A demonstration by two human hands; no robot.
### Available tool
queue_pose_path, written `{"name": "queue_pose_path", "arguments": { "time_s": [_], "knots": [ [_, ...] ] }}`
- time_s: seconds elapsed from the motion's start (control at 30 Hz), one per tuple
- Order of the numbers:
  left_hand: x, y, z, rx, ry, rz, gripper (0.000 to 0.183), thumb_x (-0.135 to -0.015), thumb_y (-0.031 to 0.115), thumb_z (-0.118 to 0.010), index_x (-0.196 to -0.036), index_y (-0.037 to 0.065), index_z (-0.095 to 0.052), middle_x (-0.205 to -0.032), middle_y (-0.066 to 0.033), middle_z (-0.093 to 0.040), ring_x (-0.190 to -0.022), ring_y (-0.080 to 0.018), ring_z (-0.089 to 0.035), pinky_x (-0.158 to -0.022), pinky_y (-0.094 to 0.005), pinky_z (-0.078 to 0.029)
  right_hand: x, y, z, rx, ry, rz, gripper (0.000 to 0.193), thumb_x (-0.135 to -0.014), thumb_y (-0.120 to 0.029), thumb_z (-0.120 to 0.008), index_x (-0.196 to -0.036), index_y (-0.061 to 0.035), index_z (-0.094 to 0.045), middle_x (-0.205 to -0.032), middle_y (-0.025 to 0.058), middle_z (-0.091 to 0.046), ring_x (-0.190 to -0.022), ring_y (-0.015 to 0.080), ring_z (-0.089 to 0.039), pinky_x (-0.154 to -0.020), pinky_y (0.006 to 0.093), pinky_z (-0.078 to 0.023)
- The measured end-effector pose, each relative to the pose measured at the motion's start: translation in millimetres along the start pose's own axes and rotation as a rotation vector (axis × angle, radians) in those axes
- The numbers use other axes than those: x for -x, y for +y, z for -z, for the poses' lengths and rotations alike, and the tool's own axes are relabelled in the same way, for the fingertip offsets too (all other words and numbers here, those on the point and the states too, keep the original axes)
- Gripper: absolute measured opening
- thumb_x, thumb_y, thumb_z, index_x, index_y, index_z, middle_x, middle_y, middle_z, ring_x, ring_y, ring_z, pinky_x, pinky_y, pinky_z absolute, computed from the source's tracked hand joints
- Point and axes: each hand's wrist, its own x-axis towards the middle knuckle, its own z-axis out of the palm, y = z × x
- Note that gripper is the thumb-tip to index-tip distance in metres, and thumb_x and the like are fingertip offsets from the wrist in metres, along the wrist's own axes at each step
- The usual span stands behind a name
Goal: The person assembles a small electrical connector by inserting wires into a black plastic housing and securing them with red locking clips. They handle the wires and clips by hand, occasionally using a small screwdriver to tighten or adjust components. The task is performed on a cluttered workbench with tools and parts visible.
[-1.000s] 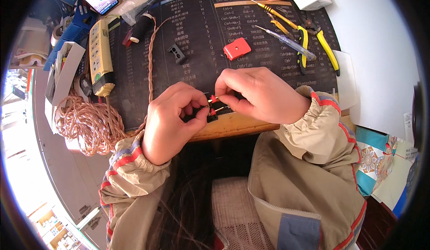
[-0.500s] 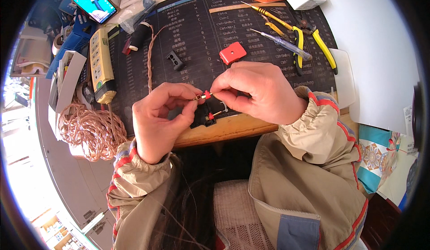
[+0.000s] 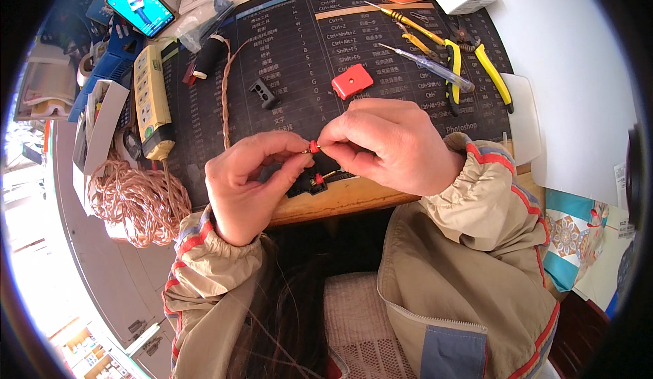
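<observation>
At frame centre, left hand and right hand fingers pinch shut on a small red plug, steadying it above the bench.

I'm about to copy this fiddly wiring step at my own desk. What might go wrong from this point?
The small red-collared metal pin, pinched between left hand and right hand over the desk's front edge, might slip and drop into the lap. The small black connector block sits near that edge and could get nudged off.
</observation>
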Motion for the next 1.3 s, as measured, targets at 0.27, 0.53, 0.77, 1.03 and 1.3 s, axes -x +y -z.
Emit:
{"name": "queue_pose_path", "arguments": {
  "time_s": [0.27,0.53,0.77,1.03,1.3],
  "knots": [
    [1.8,-3.2,-0.3,0.085,0.009,-0.059,0.014,-0.085,-0.013,-0.075,-0.099,-0.009,-0.073,-0.1,-0.0152,-0.076,-0.088,-0.0191,-0.076,-0.078,-0.0279,-0.062,-0.4,-8.3,4.8,-0.174,-0.05,-0.154,0.015,-0.086,0.001,-0.079,-0.097,-0.0041,-0.071,-0.082,0.0045,-0.072,-0.068,0.0159,-0.069,-0.06,0.0292,-0.053],
    [0.3,-5.8,-0.3,0.144,0.03,-0.152,0.016,-0.085,-0.015,-0.074,-0.1,-0.009,-0.072,-0.102,-0.0171,-0.076,-0.09,-0.0211,-0.076,-0.08,-0.0301,-0.062,-2.0,-11.2,5.3,-0.229,-0.058,-0.227,0.012,-0.091,0.001,-0.076,-0.101,-0.0011,-0.071,-0.09,0.0069,-0.076,-0.084,0.0157,-0.076,-0.073,0.026,-0.059],
    [-1.1,-6.0,-1.0,0.136,0.015,-0.185,0.017,-0.085,-0.016,-0.074,-0.101,-0.009,-0.072,-0.104,-0.0182,-0.076,-0.092,-0.0208,-0.075,-0.081,-0.0306,-0.062,-2.5,-11.7,11.2,-0.345,-0.099,-0.279,0.009,-0.093,0.001,-0.074,-0.101,-0.0002,-0.071,-0.093,0.0064,-0.076,-0.081,0.0121,-0.072,-0.072,0.0255,-0.056],
    [0.4,-5.0,-2.3,0.18,0.056,-0.138,0.017,-0.084,-0.015,-0.075,-0.099,-0.01,-0.071,-0.104,-0.0183,-0.076,-0.092,-0.0207,-0.075,-0.082,-0.031,-0.063,-2.3,-6.5,8.4,-0.366,-0.083,-0.258,0.011,-0.092,0.004,-0.073,-0.103,-0.0003,-0.072,-0.095,0.0056,-0.076,-0.082,0.011,-0.07,-0.072,0.0256,-0.055],
    [0.0,-4.4,-0.9,0.118,0.061,-0.134,0.016,-0.084,-0.014,-0.077,-0.099,-0.009,-0.073,-0.102,-0.017,-0.076,-0.091,-0.0197,-0.075,-0.082,-0.0302,-0.062,-1.8,-10.4,5.9,-0.206,0.005,-0.186,0.015,-0.087,0.005,-0.078,-0.099,-0.0023,-0.074,-0.093,0.0059,-0.077,-0.08,0.0134,-0.072,-0.072,0.027,-0.057]
  ]
}}
